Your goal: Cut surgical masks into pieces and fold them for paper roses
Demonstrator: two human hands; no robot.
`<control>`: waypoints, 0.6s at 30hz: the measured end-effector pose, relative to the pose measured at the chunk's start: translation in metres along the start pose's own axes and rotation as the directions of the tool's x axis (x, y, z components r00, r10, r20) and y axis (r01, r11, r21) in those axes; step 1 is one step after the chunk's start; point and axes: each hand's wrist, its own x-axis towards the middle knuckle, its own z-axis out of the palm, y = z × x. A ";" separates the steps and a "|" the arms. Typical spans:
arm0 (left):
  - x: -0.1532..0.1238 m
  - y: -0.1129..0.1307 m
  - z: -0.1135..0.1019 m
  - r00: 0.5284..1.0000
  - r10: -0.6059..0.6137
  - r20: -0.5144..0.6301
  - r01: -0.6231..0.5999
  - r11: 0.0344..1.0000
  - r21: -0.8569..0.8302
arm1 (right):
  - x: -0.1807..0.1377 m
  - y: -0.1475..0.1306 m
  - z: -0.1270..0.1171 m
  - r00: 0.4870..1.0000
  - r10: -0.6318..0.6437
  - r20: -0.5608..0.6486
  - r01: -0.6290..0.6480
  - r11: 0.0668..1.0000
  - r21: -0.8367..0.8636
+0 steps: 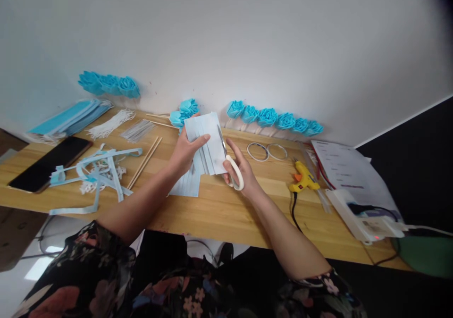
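Note:
My left hand (184,152) is closed on a pale blue pleated face mask (207,141), its thumb lying across the front. My right hand (246,171) grips white-handled scissors (241,180), whose blades run along the mask's right edge. Part of the blades is hidden by the mask, so I cannot tell how far they are apart. On the table below, another pale blue pleated piece (187,187) lies flat under the held one. Two blue flowers (188,106) on wooden sticks rest just behind my left hand.
Trimmed blue strips (115,171), a black phone (51,164), stacked masks (71,115), white cords (112,123) and thin wires (138,130) occupy the left. Blue flowers (267,117) line the wall. Rightward are tape rings (257,152), a yellow glue gun (303,176) and a power strip (354,219).

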 end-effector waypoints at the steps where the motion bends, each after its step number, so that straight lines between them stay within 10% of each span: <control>1: 0.002 0.002 -0.001 1.000 0.005 0.007 -0.005 1.000 0.005 | 0.000 0.000 0.000 1.000 0.006 0.009 -0.006 1.000 -0.001; 18: -0.001 0.002 0.007 0.995 0.060 0.078 -0.074 0.981 0.181 | -0.002 -0.006 -0.008 0.999 -0.027 0.032 0.030 0.995 -0.099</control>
